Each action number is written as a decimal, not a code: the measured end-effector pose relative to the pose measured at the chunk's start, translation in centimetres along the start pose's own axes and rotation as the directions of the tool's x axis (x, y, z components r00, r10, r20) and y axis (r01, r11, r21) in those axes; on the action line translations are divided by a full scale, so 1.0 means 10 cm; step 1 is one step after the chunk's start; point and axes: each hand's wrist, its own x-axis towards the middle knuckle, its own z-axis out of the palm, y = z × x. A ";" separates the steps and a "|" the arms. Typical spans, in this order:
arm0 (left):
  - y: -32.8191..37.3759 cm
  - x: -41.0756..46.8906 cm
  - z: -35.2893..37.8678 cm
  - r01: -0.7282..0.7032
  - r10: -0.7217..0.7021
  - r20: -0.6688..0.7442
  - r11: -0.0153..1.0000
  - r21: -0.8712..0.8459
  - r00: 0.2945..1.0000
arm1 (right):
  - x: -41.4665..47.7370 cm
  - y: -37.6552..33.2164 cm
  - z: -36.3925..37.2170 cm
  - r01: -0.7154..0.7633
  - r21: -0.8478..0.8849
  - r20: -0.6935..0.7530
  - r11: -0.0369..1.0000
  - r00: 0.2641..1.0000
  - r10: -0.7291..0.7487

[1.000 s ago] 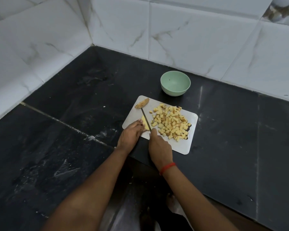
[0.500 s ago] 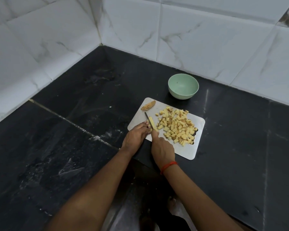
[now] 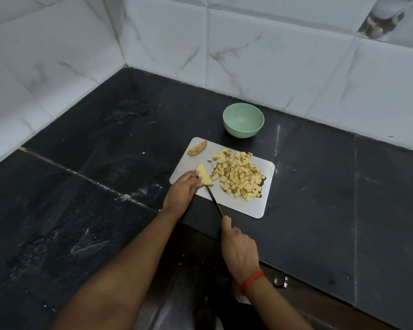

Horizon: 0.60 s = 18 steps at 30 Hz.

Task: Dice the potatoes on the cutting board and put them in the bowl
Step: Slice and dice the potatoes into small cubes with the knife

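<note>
Black counter is topped by the cutting board, with the unfilled bowl beyond; the knife is gripped in the right hand, and the potato slab, judged firm but slippery, is held on the board's left side under curled fingers of the left hand.

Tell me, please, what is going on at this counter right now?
A person is dicing potatoes. The left hand holds a potato piece down on the cutting board, and the right hand grips a knife whose tip meets that piece. A pile of diced potato lies on the board; a brown end piece sits at its far corner. The green bowl beyond holds no dice yet.
</note>
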 end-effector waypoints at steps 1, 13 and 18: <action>0.01 0.00 0.00 -0.005 0.005 -0.013 1.000 -0.001 1.000 | -0.05 0.04 0.02 -0.002 0.035 -0.055 0.999 0.998 0.004; -0.01 0.49 -0.30 -0.292 0.187 0.360 0.919 0.264 0.914 | 0.46 0.26 -0.06 0.040 0.458 -0.438 0.888 0.879 0.187; -0.03 0.53 -0.37 -0.238 0.141 0.307 0.922 0.304 0.941 | 0.47 0.30 0.00 0.052 0.487 -0.444 0.872 0.874 0.196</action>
